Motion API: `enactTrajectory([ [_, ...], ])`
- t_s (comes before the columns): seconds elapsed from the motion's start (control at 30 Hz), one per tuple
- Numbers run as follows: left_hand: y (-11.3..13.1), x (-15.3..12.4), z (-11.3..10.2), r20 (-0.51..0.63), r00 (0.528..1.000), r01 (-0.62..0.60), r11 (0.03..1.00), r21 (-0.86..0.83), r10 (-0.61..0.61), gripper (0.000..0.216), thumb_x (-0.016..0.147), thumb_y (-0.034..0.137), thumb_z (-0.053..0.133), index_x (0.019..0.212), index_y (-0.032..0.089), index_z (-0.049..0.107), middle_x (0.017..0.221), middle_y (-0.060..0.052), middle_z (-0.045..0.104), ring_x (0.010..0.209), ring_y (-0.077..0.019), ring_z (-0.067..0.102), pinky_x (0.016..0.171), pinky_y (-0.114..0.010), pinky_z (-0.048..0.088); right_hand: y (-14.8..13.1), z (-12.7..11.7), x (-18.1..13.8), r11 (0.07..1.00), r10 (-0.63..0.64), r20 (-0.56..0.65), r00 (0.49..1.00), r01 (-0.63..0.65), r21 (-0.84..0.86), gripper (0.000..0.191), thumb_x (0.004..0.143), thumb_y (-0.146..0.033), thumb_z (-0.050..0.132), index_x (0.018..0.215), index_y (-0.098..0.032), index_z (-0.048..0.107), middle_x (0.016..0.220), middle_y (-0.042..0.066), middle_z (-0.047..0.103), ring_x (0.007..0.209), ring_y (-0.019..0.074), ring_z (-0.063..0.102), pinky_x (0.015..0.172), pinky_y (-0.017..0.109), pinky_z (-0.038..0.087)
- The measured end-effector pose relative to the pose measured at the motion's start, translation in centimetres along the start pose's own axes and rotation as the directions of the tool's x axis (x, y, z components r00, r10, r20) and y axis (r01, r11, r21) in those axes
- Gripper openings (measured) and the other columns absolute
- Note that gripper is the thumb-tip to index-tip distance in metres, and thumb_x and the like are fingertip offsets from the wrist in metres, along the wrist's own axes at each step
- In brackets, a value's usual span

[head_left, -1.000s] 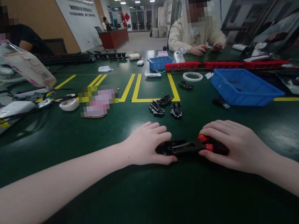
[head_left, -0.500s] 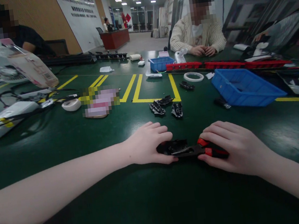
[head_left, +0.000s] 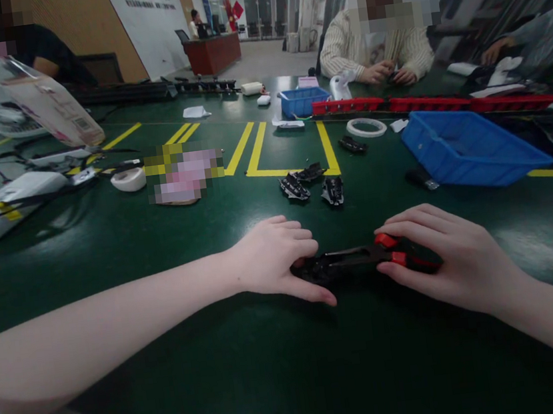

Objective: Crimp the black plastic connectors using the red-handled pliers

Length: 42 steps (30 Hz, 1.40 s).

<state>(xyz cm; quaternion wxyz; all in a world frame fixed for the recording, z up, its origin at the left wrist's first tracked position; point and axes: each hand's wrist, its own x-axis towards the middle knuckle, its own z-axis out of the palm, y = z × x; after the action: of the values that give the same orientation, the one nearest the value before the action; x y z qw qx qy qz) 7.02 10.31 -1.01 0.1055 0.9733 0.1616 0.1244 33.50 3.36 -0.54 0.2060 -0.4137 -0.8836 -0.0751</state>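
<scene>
My right hand [head_left: 446,256] is closed round the red-and-black handles of a pair of pliers [head_left: 363,255], whose dark jaws point left. The jaws reach over a small black part [head_left: 312,270]; whether they grip it I cannot tell. Around that part's left end my left hand [head_left: 283,260] is closed, with the thumb stretched out along its near side. Beyond my hands several similar black-and-silver parts [head_left: 294,186] lie on the green table [head_left: 217,382], and one more black part [head_left: 352,144] lies farther right.
A blue bin [head_left: 476,149] stands tilted at the right, beside a small black object [head_left: 422,180]. Behind it are a tape roll [head_left: 366,128] and long red strips [head_left: 425,104]. A phone [head_left: 187,177], a white device with cables [head_left: 14,205] and a bottle [head_left: 52,107] occupy the left. A person sits opposite.
The pliers have shifted right and turned, their jaws now lying higher across the black part. My left thumb has stretched outward. The camera view has tilted down slightly.
</scene>
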Motion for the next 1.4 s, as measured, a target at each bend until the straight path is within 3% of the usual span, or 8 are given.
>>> enactTrajectory([
  [0.4,0.1,0.1,0.0,0.025,1.000,0.009,1.000,0.000,-0.009,0.050,0.075,0.064,0.063,0.064,0.017,0.051,0.064,0.003,0.052,0.061,-0.0123,0.046,0.058,-0.027,0.027,-0.6,0.2,-0.1,0.999,-0.013,0.053,0.998,0.011,0.046,0.033,0.084,-0.043,0.061,0.103,-0.017,0.059,0.096,0.008,0.064,0.089,0.0214,0.058,0.072,0.035,0.049],
  [0.7,0.1,0.0,0.1,0.027,1.000,-0.002,1.000,0.004,0.002,0.048,0.077,0.063,0.061,0.066,0.017,0.051,0.066,0.003,0.053,0.064,-0.0130,0.047,0.059,-0.027,0.027,-0.5,0.3,0.0,0.993,-0.027,0.061,0.998,0.020,0.120,0.029,0.085,-0.044,0.061,0.095,-0.017,0.062,0.086,0.007,0.066,0.076,0.0180,0.059,0.062,0.031,0.048],
  [0.97,0.1,0.1,0.1,0.040,0.999,-0.004,1.000,-0.013,0.004,0.045,0.079,0.059,0.061,0.069,0.017,0.052,0.068,0.003,0.053,0.065,-0.0133,0.048,0.061,-0.027,0.030,-0.4,0.2,0.4,0.990,-0.138,0.049,0.989,0.139,-0.021,0.027,0.088,-0.040,0.056,0.088,-0.013,0.062,0.079,0.009,0.066,0.070,0.0182,0.060,0.060,0.030,0.048],
  [1.4,0.1,0.2,0.2,0.048,0.999,-0.019,1.000,0.007,0.019,0.041,0.082,0.057,0.059,0.073,0.017,0.052,0.071,0.001,0.056,0.066,-0.0151,0.050,0.063,-0.028,0.032,-1.1,-0.2,0.7,0.972,-0.176,0.093,0.980,0.188,-0.138,0.030,0.086,-0.040,0.055,0.084,-0.011,0.062,0.076,0.010,0.064,0.066,0.0199,0.059,0.057,0.031,0.047],
])
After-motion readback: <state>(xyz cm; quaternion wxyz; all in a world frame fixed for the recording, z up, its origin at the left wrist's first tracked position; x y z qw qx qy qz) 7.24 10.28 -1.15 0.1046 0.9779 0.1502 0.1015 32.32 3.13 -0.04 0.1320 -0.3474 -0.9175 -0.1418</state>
